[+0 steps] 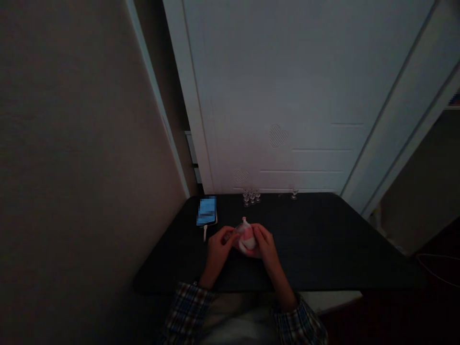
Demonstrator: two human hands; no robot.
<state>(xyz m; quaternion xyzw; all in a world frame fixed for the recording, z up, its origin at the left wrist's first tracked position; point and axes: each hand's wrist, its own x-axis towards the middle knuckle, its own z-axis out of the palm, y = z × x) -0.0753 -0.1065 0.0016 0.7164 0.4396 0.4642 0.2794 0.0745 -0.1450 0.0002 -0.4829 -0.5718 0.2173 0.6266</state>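
Observation:
A pink and white bundle point(247, 239), which looks like a clear bag with something soft inside, is held between my two hands just above the dark table point(323, 244). My left hand point(219, 247) pinches its left side, fingers closed on the film. On the right side, my right hand point(265, 242) grips the bundle with thumb and fingers. A small pink tip sticks up at the top of the bundle. The finer details of its contents are too dark to tell.
A phone point(207, 211) with a lit screen and a white cable point(205, 233) lies at the table's back left. Several small clear glass-like pieces point(251, 196) stand at the back edge, and another point(294, 194) farther right. A white panel point(287, 96) rises behind.

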